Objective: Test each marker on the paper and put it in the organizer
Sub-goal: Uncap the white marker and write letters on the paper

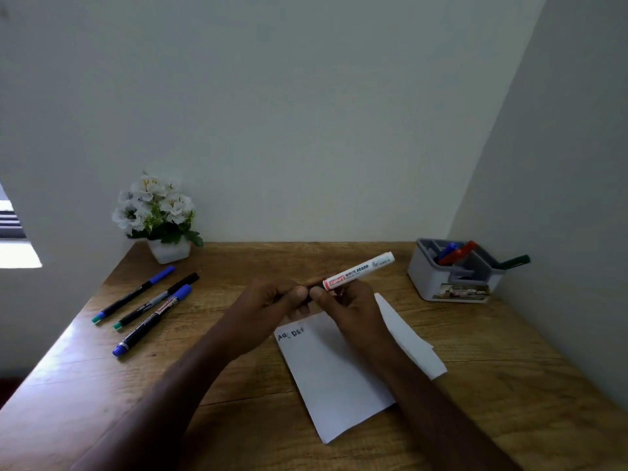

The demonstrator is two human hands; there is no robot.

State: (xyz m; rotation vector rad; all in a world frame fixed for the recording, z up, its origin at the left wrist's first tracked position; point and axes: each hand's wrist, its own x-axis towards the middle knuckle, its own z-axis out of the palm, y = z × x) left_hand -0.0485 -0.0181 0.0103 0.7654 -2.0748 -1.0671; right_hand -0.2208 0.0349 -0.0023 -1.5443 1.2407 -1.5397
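Both sets of fingers point(300, 293) are closing around a whiteboard marker point(358, 269) held above the paper point(334, 379); the left hand point(268, 302) is pinching its dark cap end, the right hand point(350, 309) is gripping the white barrel. The paper is already showing a few test letters. At the tabletop's point(238, 385) far right, the organizer point(453, 275) is holding several markers, while three markers point(149, 307) are waiting on the left, seemingly untested.

A home desk nook: wooden desk point(238, 385), flower pot point(159, 219), marker organizer point(452, 277)
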